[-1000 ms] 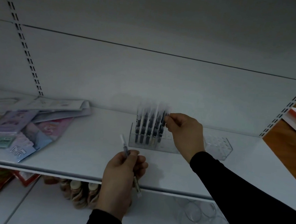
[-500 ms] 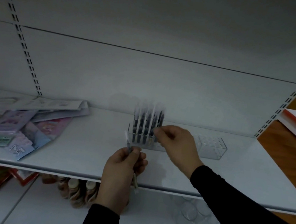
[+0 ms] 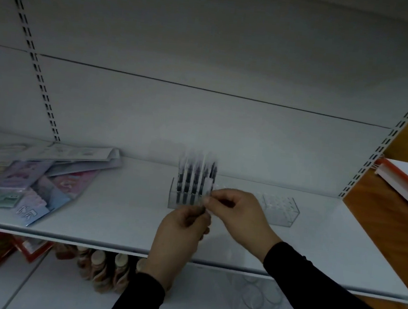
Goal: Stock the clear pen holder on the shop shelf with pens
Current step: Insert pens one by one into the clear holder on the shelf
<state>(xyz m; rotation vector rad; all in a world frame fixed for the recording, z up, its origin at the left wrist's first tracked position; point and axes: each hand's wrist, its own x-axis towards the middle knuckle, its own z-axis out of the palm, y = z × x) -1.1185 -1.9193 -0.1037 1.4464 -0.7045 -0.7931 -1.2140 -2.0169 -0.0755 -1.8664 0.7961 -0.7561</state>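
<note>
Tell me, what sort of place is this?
Most likely a stationery shop. A white shelf hangs on slotted uprights, with packaged stationery piled at left, and a clear pen holder partly filled with pens.

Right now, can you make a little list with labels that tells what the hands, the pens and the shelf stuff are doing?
left hand: grips a pen low down
right hand: pinches the same pen
holder: clear, on the shelf, pens upright at its left end, right end bare
packets: loose pile, left on the shelf
below: bottles, clear cups
</note>
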